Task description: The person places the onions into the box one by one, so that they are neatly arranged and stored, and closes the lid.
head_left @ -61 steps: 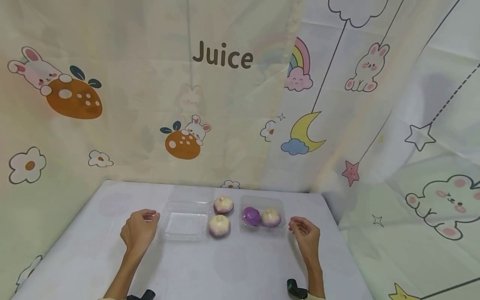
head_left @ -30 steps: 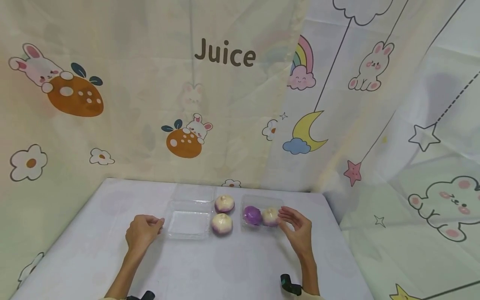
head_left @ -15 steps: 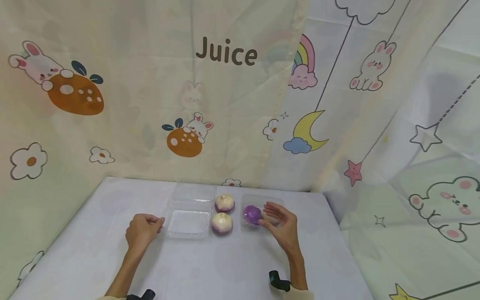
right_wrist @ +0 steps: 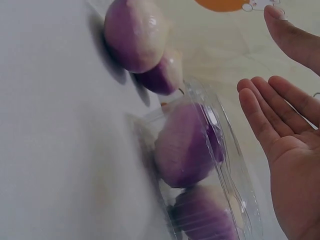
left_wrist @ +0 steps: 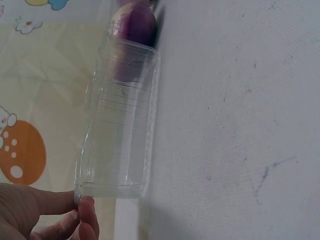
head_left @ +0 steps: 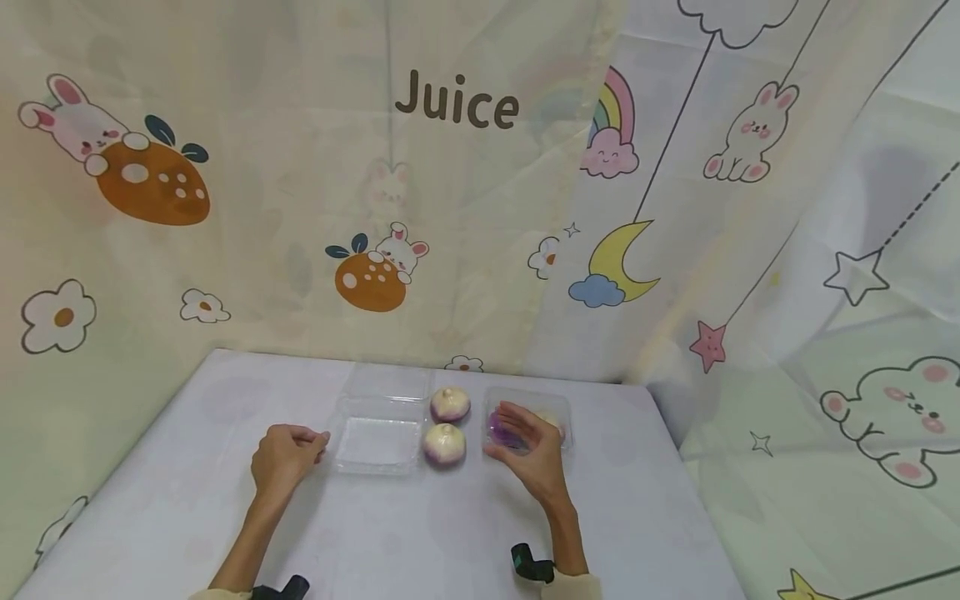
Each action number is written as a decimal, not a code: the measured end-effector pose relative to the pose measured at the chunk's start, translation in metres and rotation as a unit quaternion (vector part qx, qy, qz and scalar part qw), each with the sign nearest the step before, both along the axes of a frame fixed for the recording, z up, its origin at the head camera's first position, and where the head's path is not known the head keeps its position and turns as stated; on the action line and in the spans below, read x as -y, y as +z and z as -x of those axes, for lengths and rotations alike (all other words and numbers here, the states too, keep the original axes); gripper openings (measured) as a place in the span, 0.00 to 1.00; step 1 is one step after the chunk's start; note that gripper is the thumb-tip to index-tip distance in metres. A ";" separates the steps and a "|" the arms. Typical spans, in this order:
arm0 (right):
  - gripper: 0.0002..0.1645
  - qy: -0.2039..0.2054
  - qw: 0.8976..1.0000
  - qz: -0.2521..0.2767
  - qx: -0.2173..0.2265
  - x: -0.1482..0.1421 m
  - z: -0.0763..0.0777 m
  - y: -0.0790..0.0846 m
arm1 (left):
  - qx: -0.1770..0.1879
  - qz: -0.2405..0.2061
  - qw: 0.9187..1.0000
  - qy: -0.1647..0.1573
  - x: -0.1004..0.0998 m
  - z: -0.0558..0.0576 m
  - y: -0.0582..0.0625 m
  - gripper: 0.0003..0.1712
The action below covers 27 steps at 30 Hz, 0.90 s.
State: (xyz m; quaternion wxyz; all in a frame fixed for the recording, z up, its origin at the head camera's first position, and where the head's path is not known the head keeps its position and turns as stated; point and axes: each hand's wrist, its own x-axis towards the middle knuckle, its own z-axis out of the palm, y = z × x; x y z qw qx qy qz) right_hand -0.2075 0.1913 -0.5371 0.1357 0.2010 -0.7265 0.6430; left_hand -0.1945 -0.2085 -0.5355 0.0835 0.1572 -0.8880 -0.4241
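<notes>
My left hand (head_left: 288,458) pinches the near-side rim of a clear plastic box (left_wrist: 115,150) between thumb and fingers. In the head view this box lies with its hinged lid folded back behind it, and nothing shows inside. My right hand (head_left: 532,458) hovers with spread fingers over a second clear box (right_wrist: 217,117), holding nothing. Inside that box sit a purple-side-up turnip (head_left: 498,427) and a cream-side-up turnip (head_left: 555,422), both partly hidden by the hand. Between the boxes stand two more purple-and-cream turnips, a rear turnip (head_left: 450,404) and a front turnip (head_left: 444,445).
A white-covered table (head_left: 420,533) carries everything. Its back edge meets a printed curtain (head_left: 262,167), and another curtain (head_left: 787,250) hangs along the right. Dark wrist-camera mounts (head_left: 531,563) sit at both wrists.
My right hand has moved left from beside the right box to over it, its fingers spreading. The left hand has stayed at the empty box's rim during the last second.
</notes>
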 end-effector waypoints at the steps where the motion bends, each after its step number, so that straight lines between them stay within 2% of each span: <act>1: 0.44 0.002 1.000 0.002 0.003 0.002 0.000 0.000 | 0.000 0.000 1.000 0.000 0.000 0.000 0.000 0.16; 5: 0.46 0.005 1.000 0.001 0.016 0.011 -0.001 -0.001 | 0.001 0.002 1.000 -0.002 0.001 0.001 0.000 0.16; 20: 0.55 -0.021 1.000 -0.016 -0.015 0.047 -0.010 -0.012 | 0.007 0.001 1.000 -0.015 0.003 -0.001 0.000 0.17; 27: 0.54 -0.050 0.996 -0.061 -0.038 0.056 -0.007 -0.018 | 0.007 0.001 1.000 -0.016 0.004 0.000 0.000 0.17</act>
